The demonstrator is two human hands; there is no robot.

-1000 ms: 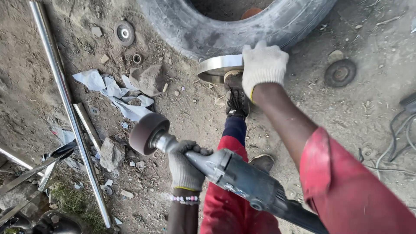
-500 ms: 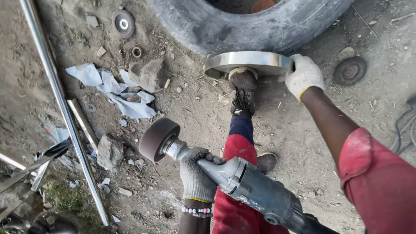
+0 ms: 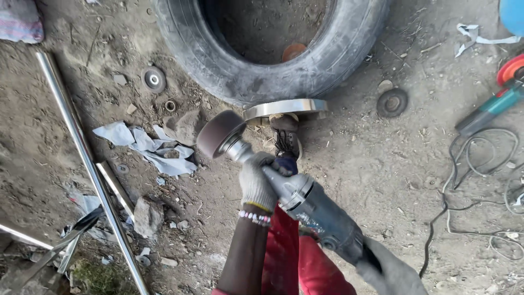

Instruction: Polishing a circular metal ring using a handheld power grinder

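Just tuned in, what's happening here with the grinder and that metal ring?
A person grips a grinder in both gloved hands: left hand near the head, right hand at the rear. Its round brown wheel hangs just left of a shiny metal ring, which a shoe pins against a tyre.

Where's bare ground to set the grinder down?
Open dirt right of the shoe, between the loose disc and the cable. Crowded on the left: rags, stones, steel tubes. The ring and tyre block the front.
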